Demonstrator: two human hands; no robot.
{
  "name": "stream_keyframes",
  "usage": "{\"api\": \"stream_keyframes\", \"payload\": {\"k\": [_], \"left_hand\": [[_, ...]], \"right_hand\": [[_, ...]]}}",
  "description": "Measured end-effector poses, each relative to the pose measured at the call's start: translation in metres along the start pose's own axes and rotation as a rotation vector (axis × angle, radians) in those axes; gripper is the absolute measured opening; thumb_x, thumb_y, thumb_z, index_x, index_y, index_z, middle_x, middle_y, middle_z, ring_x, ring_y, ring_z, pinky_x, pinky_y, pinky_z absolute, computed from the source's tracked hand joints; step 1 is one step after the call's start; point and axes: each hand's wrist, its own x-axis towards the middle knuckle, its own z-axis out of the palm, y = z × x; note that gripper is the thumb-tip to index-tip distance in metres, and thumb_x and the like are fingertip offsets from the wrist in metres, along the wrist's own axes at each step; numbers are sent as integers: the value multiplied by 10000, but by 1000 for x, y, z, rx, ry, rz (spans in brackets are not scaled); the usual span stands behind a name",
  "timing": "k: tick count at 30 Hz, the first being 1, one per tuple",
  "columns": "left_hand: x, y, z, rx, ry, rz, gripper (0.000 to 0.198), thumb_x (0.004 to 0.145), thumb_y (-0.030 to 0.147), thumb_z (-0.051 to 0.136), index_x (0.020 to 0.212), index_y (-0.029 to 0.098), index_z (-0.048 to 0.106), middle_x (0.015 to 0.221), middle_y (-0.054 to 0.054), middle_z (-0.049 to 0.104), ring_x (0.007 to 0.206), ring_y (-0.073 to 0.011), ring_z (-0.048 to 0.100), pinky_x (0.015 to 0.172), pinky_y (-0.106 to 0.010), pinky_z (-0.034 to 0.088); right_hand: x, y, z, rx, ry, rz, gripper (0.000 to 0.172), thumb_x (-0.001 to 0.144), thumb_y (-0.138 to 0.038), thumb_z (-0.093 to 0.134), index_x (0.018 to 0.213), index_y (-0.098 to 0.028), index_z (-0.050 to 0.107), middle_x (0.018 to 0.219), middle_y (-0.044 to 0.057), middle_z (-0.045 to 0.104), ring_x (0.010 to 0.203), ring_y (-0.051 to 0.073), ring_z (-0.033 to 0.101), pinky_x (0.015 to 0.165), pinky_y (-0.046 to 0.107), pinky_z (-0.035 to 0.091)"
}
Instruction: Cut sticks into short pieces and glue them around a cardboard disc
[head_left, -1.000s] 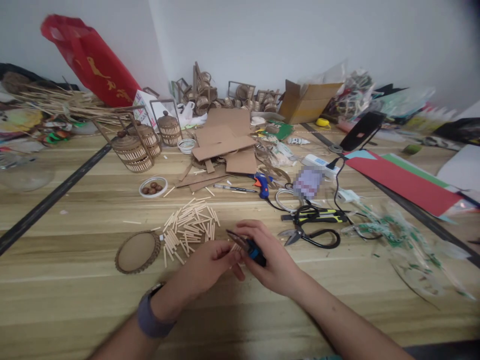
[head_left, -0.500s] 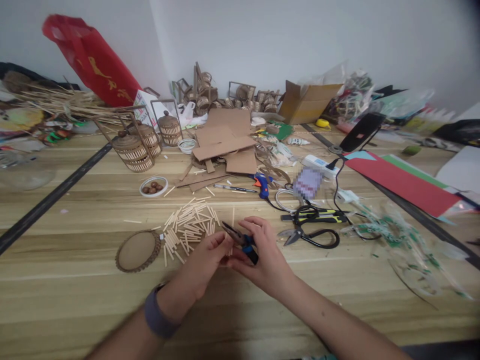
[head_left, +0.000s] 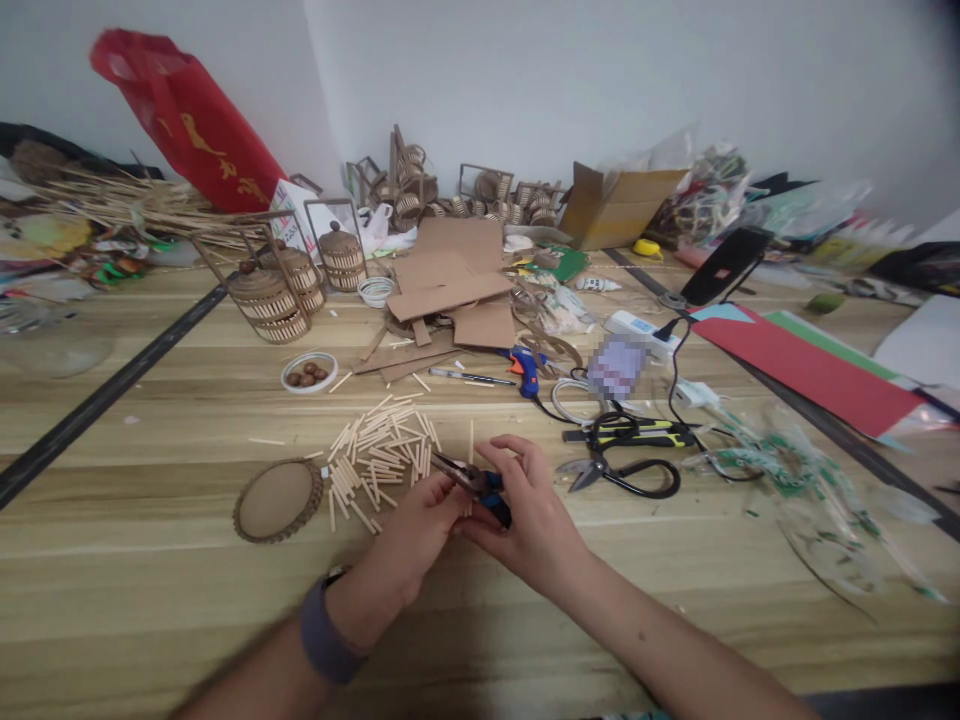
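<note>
My right hand (head_left: 529,515) is closed around small pliers (head_left: 472,480) with blue handles, jaws pointing left. My left hand (head_left: 412,535) pinches a thin bamboo stick (head_left: 470,440) that stands upright at the pliers' jaws. A pile of several short cut sticks (head_left: 379,455) lies just left of the hands. A round woven-edged cardboard disc (head_left: 276,500) lies further left on the wooden table (head_left: 150,590).
Black scissors (head_left: 622,472), a yellow-black tool (head_left: 637,432), a blue glue gun (head_left: 525,368) and cables lie right of my hands. Small woven baskets (head_left: 270,295), cardboard pieces (head_left: 450,290), a bowl of beads (head_left: 307,372) and a red bag (head_left: 187,120) sit behind.
Both hands have shifted slightly up and left toward the stick pile, and the stick now stands upright above the pliers.
</note>
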Motion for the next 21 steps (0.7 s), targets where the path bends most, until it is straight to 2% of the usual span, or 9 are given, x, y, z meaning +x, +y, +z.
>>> {"api": "stream_keyframes", "payload": {"k": [5, 10, 16, 21], "left_hand": [[0, -3, 0, 16, 41, 13, 274, 742, 420, 668, 840, 170, 609, 798, -37, 678, 807, -213, 620, 778, -335, 472], [0, -4, -1, 40, 36, 36, 303, 756, 460, 661, 838, 172, 612, 837, -46, 689, 833, -222, 629, 798, -345, 472], [0, -4, 0, 61, 10, 52, 331, 785, 495, 648, 827, 167, 622, 812, -43, 694, 824, -222, 641, 807, -349, 481], [-2, 5, -5, 121, 15, 63, 392, 770, 549, 652, 854, 168, 615, 815, -37, 689, 793, -210, 631, 734, -321, 490]], "right_hand": [[1, 0, -1, -26, 2, -3, 726, 673, -237, 809, 1303, -224, 447, 1247, 158, 461, 1093, 309, 594, 870, 459, 568], [2, 1, -2, -30, 0, -13, 682, 688, -226, 779, 1291, -204, 462, 1212, 156, 483, 1106, 312, 587, 882, 470, 562], [2, 2, -2, 0, -12, 4, 686, 698, -238, 787, 1297, -237, 453, 1204, 141, 477, 1127, 312, 577, 915, 471, 544], [7, 3, -9, 130, -85, 52, 716, 663, -368, 843, 1271, -219, 494, 1210, 141, 493, 1130, 300, 561, 927, 447, 515]]}}
